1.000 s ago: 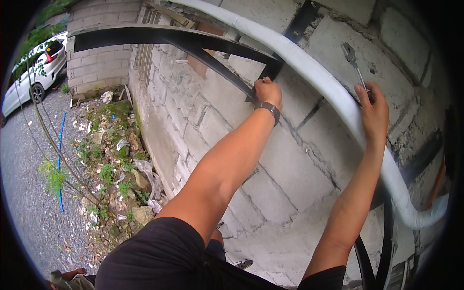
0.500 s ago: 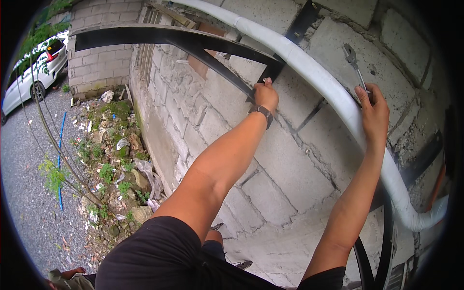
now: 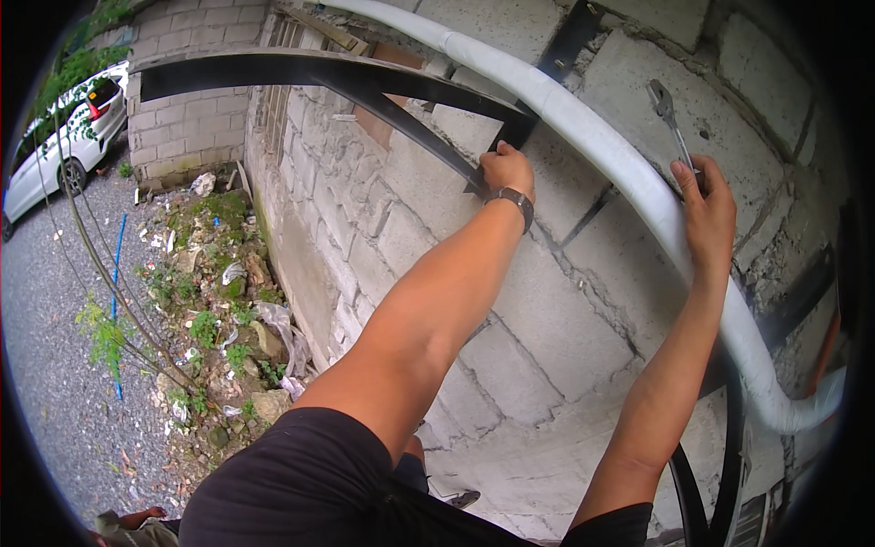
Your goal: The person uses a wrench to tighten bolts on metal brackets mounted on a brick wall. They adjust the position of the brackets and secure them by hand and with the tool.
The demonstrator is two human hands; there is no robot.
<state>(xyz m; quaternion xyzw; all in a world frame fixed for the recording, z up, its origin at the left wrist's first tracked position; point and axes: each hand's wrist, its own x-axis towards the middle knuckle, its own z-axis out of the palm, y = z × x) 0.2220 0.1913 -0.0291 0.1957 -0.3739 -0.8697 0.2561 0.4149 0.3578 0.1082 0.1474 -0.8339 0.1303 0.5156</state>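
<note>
My left hand (image 3: 508, 170), a dark watch on its wrist, is closed at the upright bar of a black metal bracket (image 3: 392, 80) on the block wall. Its fingertips press together against the bar where the slanted brace (image 3: 401, 126) meets it. Whatever is between those fingers is hidden. My right hand (image 3: 709, 214) grips the handle of a metal wrench (image 3: 665, 109), its jaw end pointing up and away in front of the wall. The right wrist is beside a thick white wrapped pipe (image 3: 583, 123).
The grey block wall (image 3: 538, 319) fills the middle and right. Gravel (image 3: 64, 346), a strip of rubble and weeds (image 3: 228, 301) and a white car (image 3: 68, 150) lie below left. More black bars (image 3: 729, 447) stand lower right. Part of another person (image 3: 137, 527) shows bottom left.
My left hand has turned at the wrist, and its forearm has shifted a little right; the fingers stay at the bar. The right hand with the wrench has barely moved.
</note>
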